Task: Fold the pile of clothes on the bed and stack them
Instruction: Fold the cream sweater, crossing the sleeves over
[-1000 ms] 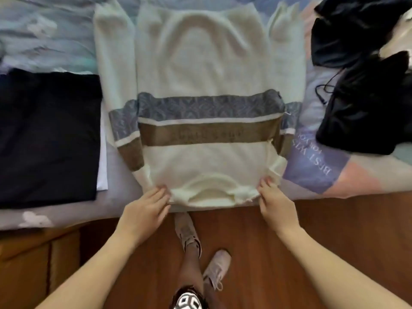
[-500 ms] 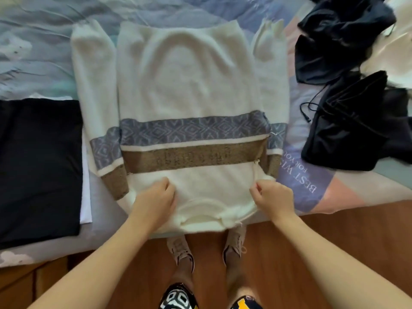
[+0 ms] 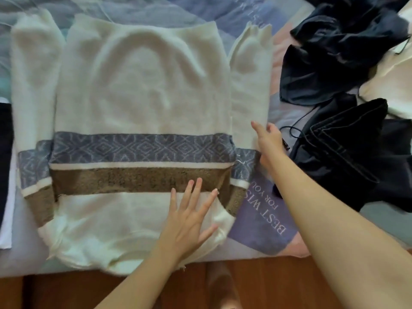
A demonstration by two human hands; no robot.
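A cream sweater (image 3: 142,90) with a blue diamond band and a brown band lies spread flat, neck towards the near edge, across the middle of the bed (image 3: 263,215). The left hand (image 3: 189,221) presses flat on the sweater's body at about five o'clock, fingers (image 3: 196,190) straight and spread wide, holding nothing. The right hand (image 3: 268,141) reaches to the sleeve (image 3: 249,90) at three o'clock, fingers loosely extended and touching its outer edge; whether they have yet pinched the knit cannot be told.

The step in hand appears to be the first fold: pinning the body while the right sleeve is taken up. The next move likely calls for a firm grip on that sleeve edge and a sweep across towards nine o'clock, the left hand keeping the body from sliding.

A dark folded garment (image 3: 5,152) on something white sits at nine o'clock, seemingly the start of the stack. Unfolded dark clothes (image 3: 338,54) wait in a heap between one and three o'clock, with a thin black cord (image 3: 292,132) trailing beside the right hand.
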